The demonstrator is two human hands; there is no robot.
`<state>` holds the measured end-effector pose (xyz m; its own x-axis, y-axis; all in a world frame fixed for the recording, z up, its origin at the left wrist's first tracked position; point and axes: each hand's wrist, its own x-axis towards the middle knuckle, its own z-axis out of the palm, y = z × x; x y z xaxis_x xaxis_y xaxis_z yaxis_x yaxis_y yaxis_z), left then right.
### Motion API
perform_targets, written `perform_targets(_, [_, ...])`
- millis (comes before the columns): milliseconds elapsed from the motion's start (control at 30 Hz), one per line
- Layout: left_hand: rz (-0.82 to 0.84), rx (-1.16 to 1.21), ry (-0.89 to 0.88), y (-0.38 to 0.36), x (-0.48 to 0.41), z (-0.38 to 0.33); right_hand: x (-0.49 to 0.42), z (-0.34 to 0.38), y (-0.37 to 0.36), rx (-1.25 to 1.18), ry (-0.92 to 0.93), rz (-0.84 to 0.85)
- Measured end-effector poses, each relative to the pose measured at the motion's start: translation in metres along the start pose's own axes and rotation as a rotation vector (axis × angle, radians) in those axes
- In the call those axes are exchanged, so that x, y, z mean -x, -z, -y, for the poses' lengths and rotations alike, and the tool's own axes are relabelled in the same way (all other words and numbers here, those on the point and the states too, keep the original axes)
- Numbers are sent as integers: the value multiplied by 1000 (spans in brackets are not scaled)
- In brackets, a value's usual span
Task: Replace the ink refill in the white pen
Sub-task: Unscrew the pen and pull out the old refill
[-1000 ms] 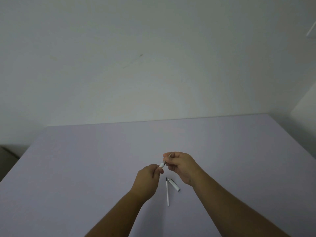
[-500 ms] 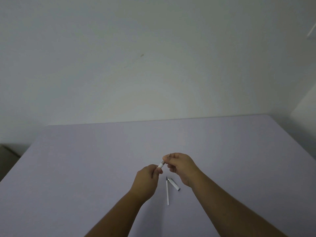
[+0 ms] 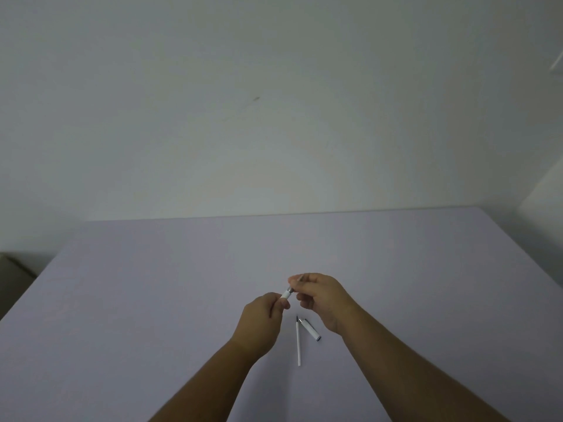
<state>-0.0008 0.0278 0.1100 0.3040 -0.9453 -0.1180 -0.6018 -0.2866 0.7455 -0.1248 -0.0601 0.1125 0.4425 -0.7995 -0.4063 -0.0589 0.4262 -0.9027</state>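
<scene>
My left hand (image 3: 264, 321) grips the white pen barrel (image 3: 286, 293), of which only the upper end shows past my fingers. My right hand (image 3: 324, 296) pinches the pen's thin metal tip end (image 3: 299, 279) just above the barrel. The two hands are close together above the table. On the table below them lies a slim white ink refill (image 3: 298, 342) with a dark tip pointing away from me. Beside it, to the right, lies a short white pen cap (image 3: 310, 329) with a silver end.
The pale lilac table (image 3: 152, 300) spreads wide on all sides of my hands. Its far edge meets a plain white wall (image 3: 274, 117). A dark object (image 3: 12, 275) sits off the table's left edge.
My hands have drifted slightly apart; a little more of the barrel's end and the metal tip shows between them. The refill and cap on the table have not moved.
</scene>
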Motion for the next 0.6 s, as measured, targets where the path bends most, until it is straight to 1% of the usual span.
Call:
perform_targets(33, [2,4,0,0,0,0,0,1,0,7,19,-29])
perform_targets(133, [7,21,-16,1,-1,-1,-5,6,2,-138,63,-141])
perform_targets(167, [12,41,-22,2,-1,0,-6,8,4,-150,72,-160])
perform_targets(367, [72,149,-14,-2,-2,5,-10,11,4,-58,79,-182])
perform_targets(400, [78,158,-4,-2,-2,7,-12,12,4,-80,85,-211])
perform_targets(533, [101,199,52,-4,0,19,-24,8,19,-325,145,-405])
perform_targets(567, [103,215,74,-4,-1,23,-28,4,25,-331,134,-430])
perform_targets(600, [105,233,96,-6,0,26,-31,-4,29,-267,99,-439])
